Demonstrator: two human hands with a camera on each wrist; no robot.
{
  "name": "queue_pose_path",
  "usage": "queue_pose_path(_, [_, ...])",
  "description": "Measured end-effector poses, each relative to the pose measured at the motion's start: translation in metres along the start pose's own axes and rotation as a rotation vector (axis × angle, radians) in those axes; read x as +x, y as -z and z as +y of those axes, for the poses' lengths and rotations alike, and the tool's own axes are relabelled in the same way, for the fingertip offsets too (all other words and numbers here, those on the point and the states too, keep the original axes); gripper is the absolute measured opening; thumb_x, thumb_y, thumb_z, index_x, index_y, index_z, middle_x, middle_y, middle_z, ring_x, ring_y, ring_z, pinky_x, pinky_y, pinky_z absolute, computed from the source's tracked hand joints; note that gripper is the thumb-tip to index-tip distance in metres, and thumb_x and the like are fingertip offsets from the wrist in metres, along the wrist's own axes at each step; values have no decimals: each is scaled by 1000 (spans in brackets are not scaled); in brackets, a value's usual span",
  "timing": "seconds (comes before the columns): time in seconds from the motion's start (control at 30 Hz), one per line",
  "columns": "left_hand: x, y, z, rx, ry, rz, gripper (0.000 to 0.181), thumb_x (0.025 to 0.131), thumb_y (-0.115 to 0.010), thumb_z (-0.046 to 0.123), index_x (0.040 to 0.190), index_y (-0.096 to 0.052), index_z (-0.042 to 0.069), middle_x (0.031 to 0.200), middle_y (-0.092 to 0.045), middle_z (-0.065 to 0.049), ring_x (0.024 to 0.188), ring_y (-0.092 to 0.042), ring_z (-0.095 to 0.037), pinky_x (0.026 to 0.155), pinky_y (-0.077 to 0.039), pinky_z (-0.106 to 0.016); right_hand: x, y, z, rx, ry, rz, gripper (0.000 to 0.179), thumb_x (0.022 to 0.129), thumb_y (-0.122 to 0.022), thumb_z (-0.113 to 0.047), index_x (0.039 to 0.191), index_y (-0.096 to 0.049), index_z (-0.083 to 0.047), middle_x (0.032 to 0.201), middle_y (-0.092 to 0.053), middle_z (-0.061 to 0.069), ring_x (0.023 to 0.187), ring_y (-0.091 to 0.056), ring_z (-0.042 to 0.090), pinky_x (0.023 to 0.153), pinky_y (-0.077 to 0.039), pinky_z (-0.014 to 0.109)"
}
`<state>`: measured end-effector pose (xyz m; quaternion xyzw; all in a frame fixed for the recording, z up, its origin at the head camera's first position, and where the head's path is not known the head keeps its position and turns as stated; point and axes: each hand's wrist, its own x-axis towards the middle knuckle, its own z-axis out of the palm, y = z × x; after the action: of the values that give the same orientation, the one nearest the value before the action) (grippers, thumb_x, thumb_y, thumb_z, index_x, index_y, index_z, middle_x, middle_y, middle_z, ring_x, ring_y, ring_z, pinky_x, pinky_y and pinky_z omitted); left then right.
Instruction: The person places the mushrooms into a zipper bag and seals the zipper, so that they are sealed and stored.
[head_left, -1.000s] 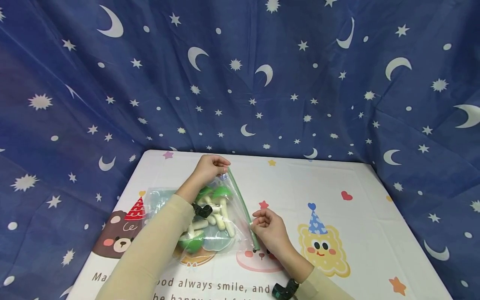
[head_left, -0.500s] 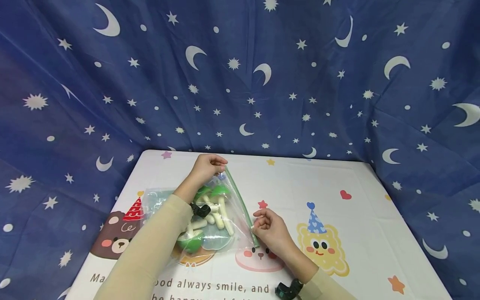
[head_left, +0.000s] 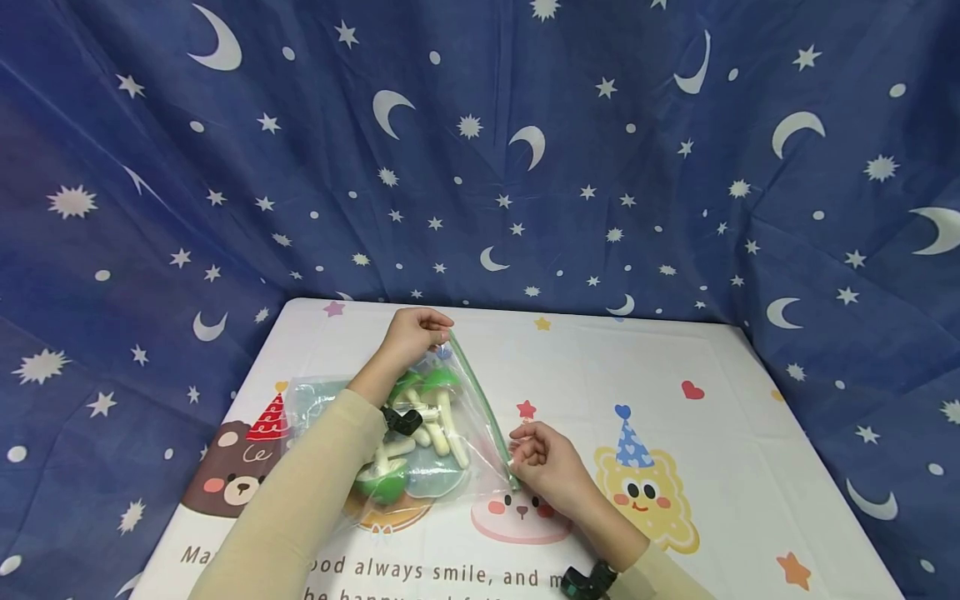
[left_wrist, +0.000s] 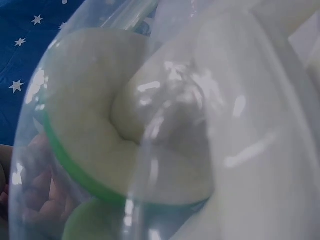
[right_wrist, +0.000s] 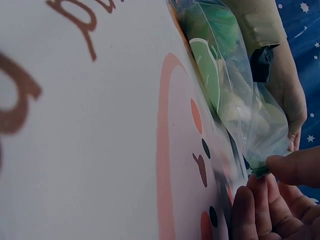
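A clear zip bag (head_left: 486, 467) with a green closure strip (head_left: 480, 390) along its right edge lies on the table. Inside it are several soft-looking mushrooms (head_left: 384, 483) with green caps and cream stems. My left hand (head_left: 411, 340) pinches the far end of the strip. Near the strip's other end, my right hand (head_left: 549, 463) pinches a small white slider, thumb against fingers. The right wrist view shows that thumb (right_wrist: 295, 167) over the strip's green end. Filling the left wrist view is one mushroom (left_wrist: 85, 100) close behind the plastic.
A white cloth printed with cartoon figures and lettering covers the table (head_left: 637, 375). A blue curtain (head_left: 570, 250) with moons and stars stands behind it and along both sides. Both wrists wear a black camera band (head_left: 588, 581).
My right hand has slid a short way along the green strip toward its near end. The left hand keeps its place at the far corner.
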<state>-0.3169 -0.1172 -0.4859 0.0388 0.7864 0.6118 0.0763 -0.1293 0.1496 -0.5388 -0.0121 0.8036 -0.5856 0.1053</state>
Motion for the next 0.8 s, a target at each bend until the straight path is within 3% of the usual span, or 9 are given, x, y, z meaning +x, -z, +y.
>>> queue_pose_path(0.13, [0, 0, 0, -1, 13, 9, 19, 96, -77, 0, 114, -79, -2, 90, -76, -5, 97, -73, -44, 69, -62, -27, -2, 1, 0, -1, -1, -4, 39, 86, -77, 7, 123, -66, -2, 90, -71, 10, 76, -64, 12, 66, -54, 17])
queue_pose_path(0.43, [2, -2, -1, -12, 16, 37, 16, 95, -77, -2, 110, -80, -1, 88, -76, -3, 75, -70, -17, 67, -60, -24, -9, 7, 3, 19, -16, -12, 43, 85, -76, 8, 126, -67, -1, 87, -70, 9, 72, -62, 11, 63, -51, 16])
queue_pose_path(0.53, [2, -3, -1, -11, 22, 34, 18, 96, -77, -1, 114, -79, -2, 89, -76, -3, 80, -72, -26, 67, -59, -24, -11, 8, 3, 27, -24, -14, 43, 84, -77, 8, 126, -67, 0, 87, -69, 9, 71, -61, 11, 62, -51, 16])
queue_pose_path(0.67, [1, -4, -2, -15, 24, -1, 20, 97, -75, 0, 117, -78, -3, 89, -74, -3, 83, -71, -29, 69, -58, -27, -12, 9, 3, 31, -37, -14, 43, 84, -77, 8, 125, -67, -1, 87, -70, 9, 72, -62, 12, 62, -52, 17])
queue_pose_path(0.8, [0, -4, -2, -29, 22, -23, 19, 98, -73, -1, 117, -77, -3, 88, -72, -2, 77, -66, -18, 68, -57, -26, -12, 10, 3, 57, -44, -13, 46, 83, -76, 10, 126, -66, 0, 89, -71, 8, 73, -64, 13, 64, -55, 17])
